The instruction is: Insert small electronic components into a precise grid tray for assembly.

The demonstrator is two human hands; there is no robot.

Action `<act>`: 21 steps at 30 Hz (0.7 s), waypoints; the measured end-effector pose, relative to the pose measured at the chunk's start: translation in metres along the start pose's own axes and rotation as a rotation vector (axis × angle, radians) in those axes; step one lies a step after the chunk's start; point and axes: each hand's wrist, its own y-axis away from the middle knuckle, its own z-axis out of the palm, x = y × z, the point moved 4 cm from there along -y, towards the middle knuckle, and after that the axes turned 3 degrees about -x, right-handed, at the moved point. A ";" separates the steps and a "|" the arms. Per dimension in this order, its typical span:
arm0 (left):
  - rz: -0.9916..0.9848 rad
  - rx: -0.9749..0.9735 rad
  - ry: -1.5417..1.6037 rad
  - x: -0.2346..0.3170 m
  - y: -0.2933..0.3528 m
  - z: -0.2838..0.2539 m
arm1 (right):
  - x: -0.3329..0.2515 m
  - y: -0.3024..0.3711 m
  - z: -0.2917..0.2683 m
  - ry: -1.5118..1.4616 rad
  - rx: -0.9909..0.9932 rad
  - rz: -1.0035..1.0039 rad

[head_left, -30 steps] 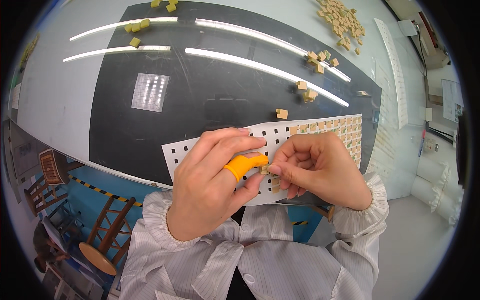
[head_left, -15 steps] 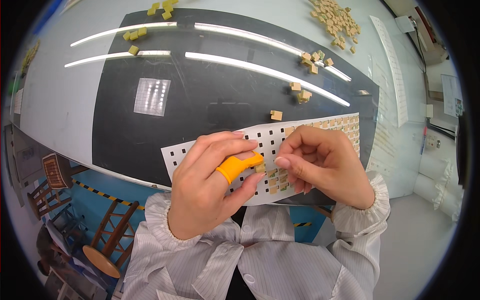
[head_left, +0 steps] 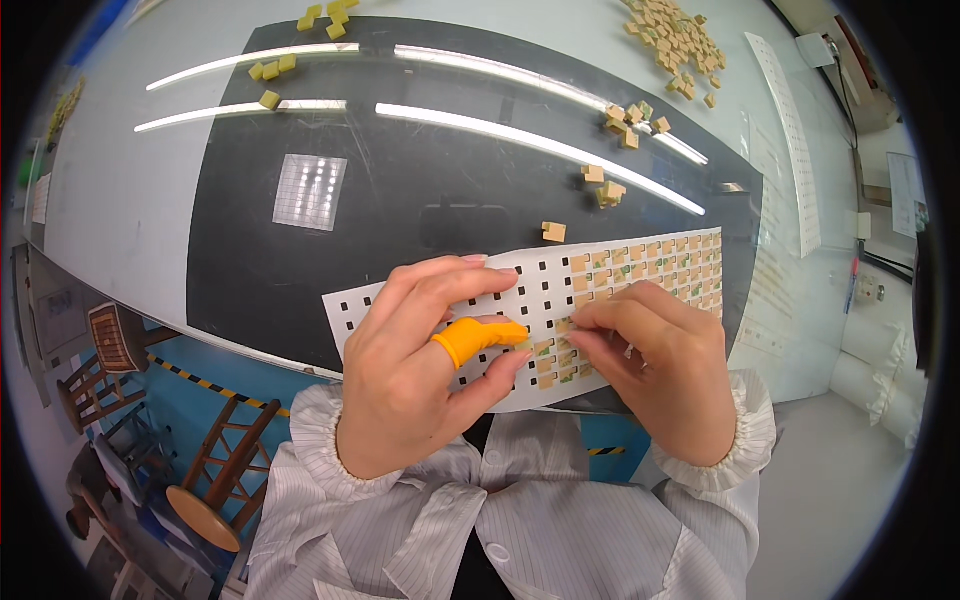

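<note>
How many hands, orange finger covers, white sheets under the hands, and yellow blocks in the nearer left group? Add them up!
Hands: 2 (left hand, right hand)
Orange finger cover: 1
White sheet under the hands: 1
Yellow blocks, nearer left group: 4
Total: 8

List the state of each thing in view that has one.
Sheet: blocks in rows at right, bare holes at left
Left hand: bent over the sheet, grip unclear
Right hand: thumb and forefinger parted, over the sheet
Orange finger cot: worn on left forefinger
Nearest loose block: lying alone beyond the sheet
Block pile: loosely heaped, upper right
</note>
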 end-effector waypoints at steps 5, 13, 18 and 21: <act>-0.060 -0.003 0.012 -0.002 0.002 0.003 | 0.001 0.001 0.001 -0.029 -0.003 0.005; -0.049 0.018 0.007 -0.002 0.002 0.005 | 0.004 0.001 0.000 -0.023 0.029 -0.004; -0.052 0.030 0.004 -0.002 0.003 0.006 | 0.006 0.000 0.000 -0.049 0.001 0.035; -0.045 0.032 -0.011 -0.002 0.002 0.006 | 0.006 0.000 0.001 -0.050 0.022 0.028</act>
